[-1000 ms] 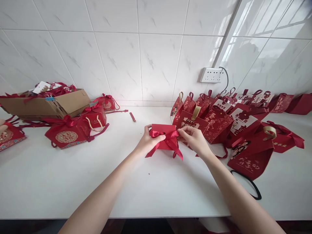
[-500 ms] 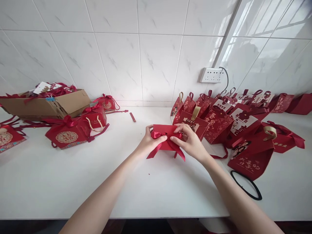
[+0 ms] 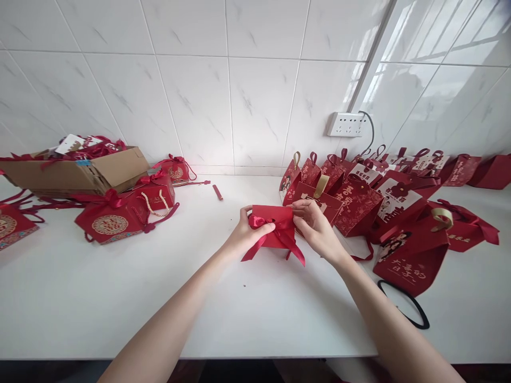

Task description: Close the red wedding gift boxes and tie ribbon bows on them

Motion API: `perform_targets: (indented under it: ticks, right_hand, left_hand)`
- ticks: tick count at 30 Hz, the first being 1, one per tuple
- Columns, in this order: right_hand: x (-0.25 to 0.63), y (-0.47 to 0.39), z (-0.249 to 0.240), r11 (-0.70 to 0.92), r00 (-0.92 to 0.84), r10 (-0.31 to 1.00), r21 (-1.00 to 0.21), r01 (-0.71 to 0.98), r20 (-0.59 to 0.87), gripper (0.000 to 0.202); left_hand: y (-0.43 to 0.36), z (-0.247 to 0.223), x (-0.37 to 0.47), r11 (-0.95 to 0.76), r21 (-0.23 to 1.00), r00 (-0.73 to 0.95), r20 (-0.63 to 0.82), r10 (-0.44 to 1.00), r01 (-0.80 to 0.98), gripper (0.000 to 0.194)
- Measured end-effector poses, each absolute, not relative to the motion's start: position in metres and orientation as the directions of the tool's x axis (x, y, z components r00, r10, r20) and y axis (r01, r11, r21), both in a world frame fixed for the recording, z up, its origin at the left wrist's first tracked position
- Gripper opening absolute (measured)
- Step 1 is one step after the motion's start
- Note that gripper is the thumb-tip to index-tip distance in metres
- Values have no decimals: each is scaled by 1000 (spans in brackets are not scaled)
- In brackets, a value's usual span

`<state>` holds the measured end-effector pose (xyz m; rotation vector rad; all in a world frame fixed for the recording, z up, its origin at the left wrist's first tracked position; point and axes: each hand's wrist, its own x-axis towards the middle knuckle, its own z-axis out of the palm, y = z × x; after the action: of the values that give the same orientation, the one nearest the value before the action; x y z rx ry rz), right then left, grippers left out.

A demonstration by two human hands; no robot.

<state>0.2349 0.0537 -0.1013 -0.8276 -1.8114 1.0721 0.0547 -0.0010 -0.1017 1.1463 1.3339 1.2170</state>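
The left hand clamps the red box mid-tabletop, thumb across its ribbon; the right hand half-curls at its right edge, any grip unclear. Apparently the bow is being arranged, calling next for a gentle tug.

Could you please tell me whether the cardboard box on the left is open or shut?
It is open: red ribbons and white cards show above the rim of the cardboard box.
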Motion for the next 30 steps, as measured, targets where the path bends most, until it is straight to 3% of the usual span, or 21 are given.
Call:
perform_targets:
  ticks: [2, 4, 7, 12, 16, 18, 21, 25, 30]
  right_hand:
    - [240, 53, -99, 446, -555, 773, -885, 131, 307, 43]
    - [243, 52, -98, 515, -664, 693, -838, 182, 282, 73]
    - [241, 49, -101, 631, -718, 636, -727, 270, 285, 107]
    - [232, 50, -110, 676, -652, 662, -671, 305, 370, 102]
    - [232, 53, -111, 660, -621, 687, -682, 315, 378, 103]
    - [232, 53, -110, 653, -609, 698, -686, 322, 378, 102]
    - [232, 53, -110, 635, -604, 710, -699, 328, 362, 100]
    - [232, 52, -110, 607, -602, 728, -718, 341, 329, 98]
    - [232, 53, -110, 613, -609, 719, -718, 330, 334, 98]
  left_hand:
    - [0, -103, 54, 65, 998, -110, -61, 992, 29, 60]
    - [0, -103, 53, 61, 998, -117, -58, 991, 23, 60]
    - [-2, -102, 53, 52, 998, -126, -48, 991, 26, 60]
    - [-2, -102, 53, 38, 998, -124, -31, 992, 57, 60]
    - [3, -103, 44, -43, 986, -231, 80, 970, 160, 61]
    - [5, -102, 36, -79, 974, -265, 136, 955, 214, 51]
    - [5, -94, 25, -116, 947, -197, 181, 963, 301, 34]
    - [0, -83, 17, -110, 900, -158, 193, 968, 422, 33]
    - [-4, -78, 13, -75, 897, 2, 82, 997, 435, 34]
